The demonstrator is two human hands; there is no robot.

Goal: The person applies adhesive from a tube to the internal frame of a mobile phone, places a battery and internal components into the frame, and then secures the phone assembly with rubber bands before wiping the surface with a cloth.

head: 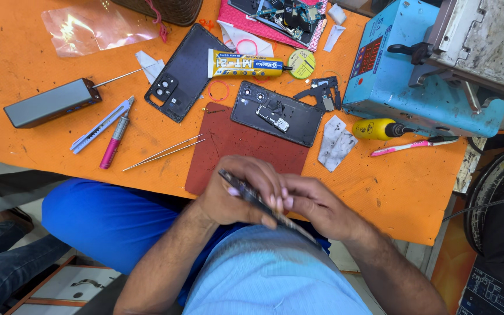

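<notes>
Far left of hands: a grey box-shaped tool (51, 103) with a thin metal probe lay well apart, up and to the left.
Left of hands: a utility knife (101, 125) and a pink-handled tool (114, 142) lay side by side; metal tweezers (164, 152) lay nearer, just left of the red-brown mat (228, 143).
Left hand (234, 191): curled around a thin dark panel (261, 204), fingers wrapped over its upper edge, gripping it.
Dark panel: held tilted over the lap, at the table's near edge, between both hands.
Right hand (316, 205): fingertips pressed on the panel's edge, grasping it from the right.
Above hands: an opened phone frame (276, 114) rested on the mat's far corner; a back cover (185, 73) and a yellow glue tube (246, 64) lay beyond.
Right of hands: a pink toothbrush (409, 146) and a blue machine (415, 76) stood well apart.
Step in hand: judged to be handling or flexing the panel by its edges.
Next move calls for: even, light pressure; the thin part could bend.
</notes>
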